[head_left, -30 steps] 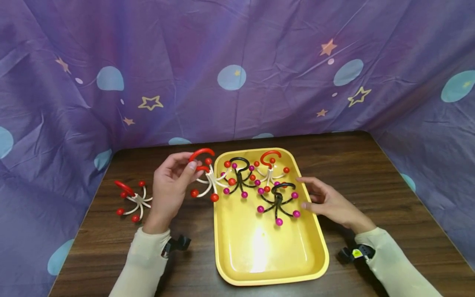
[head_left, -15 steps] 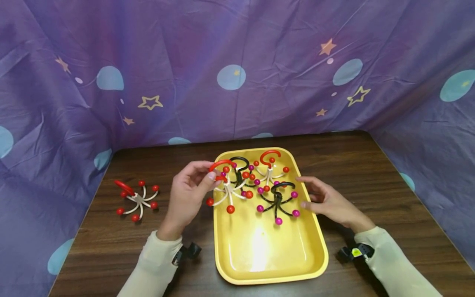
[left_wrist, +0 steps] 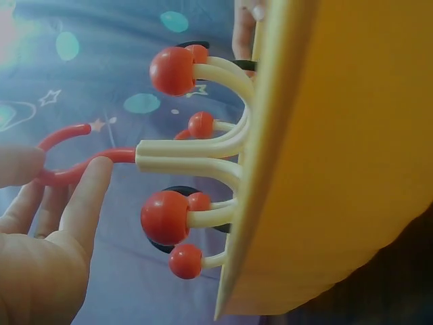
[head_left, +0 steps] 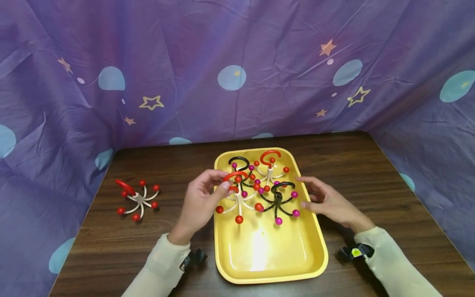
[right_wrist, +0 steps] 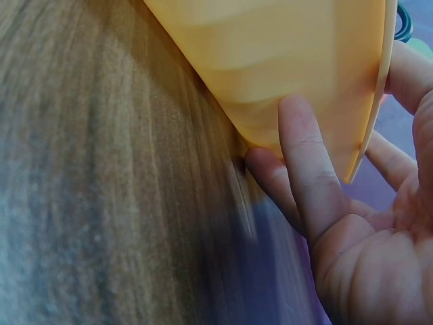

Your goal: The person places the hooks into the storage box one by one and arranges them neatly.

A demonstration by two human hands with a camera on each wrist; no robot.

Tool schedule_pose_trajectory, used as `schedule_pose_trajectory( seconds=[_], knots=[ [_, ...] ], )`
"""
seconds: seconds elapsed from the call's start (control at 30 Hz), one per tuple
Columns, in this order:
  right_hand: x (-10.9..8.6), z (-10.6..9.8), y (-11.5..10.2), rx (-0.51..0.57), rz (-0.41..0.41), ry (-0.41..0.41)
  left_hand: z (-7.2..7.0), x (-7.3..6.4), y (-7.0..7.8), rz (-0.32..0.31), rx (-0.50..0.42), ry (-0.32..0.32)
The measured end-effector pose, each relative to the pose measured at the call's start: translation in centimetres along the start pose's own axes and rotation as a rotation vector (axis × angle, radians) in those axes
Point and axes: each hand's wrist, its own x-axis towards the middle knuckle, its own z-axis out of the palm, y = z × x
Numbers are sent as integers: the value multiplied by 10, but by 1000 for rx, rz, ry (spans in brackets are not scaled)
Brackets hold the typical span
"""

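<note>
My left hand (head_left: 200,200) pinches the red hook handle of a white-armed piece (head_left: 239,202) whose curved arms end in red balls. It is held over the yellow tray's left side; in the left wrist view its lower arms (left_wrist: 223,217) are partly hidden by the tray wall (left_wrist: 325,149). My right hand (head_left: 330,202) holds the right rim of the yellow tray (head_left: 271,278), with fingers (right_wrist: 304,135) on the outer wall. Inside lie a black hook piece with magenta balls (head_left: 278,200), another black one (head_left: 239,161) partly covered, and a red-hooked white one (head_left: 270,173).
Left of the tray, another red-hooked white piece (head_left: 138,198) with red balls lies on the dark wooden table (head_left: 111,243). A purple curtain (head_left: 185,74) with stars and planets hangs behind and beside the table.
My left hand has carried the red-and-white hook piece rightward and toward me, from the tray's left edge to over its inside. The right hand stays at the rim.
</note>
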Motion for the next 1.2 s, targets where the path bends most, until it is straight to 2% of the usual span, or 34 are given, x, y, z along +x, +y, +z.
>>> schedule_pose_trajectory(
  seconds=[0.23, 0.47, 0.7, 0.9, 1.2],
  knots=[
    [0, 0, -1, 2, 1, -1, 1, -3, -6, -18, 27, -13],
    [0, -1, -2, 12, -8, 4, 2, -3, -16, -40, 120, -16],
    [-1, 1, -2, 30, 14, -5, 1, -6, -25, -84, 111, -40],
    [-1, 2, -1, 16, 25, 5, 2, -8, -32, -76, 136, -51],
    [-1, 2, 0, 31, 11, -1, 2, -12, -35, -110, 171, -54]
  ],
)
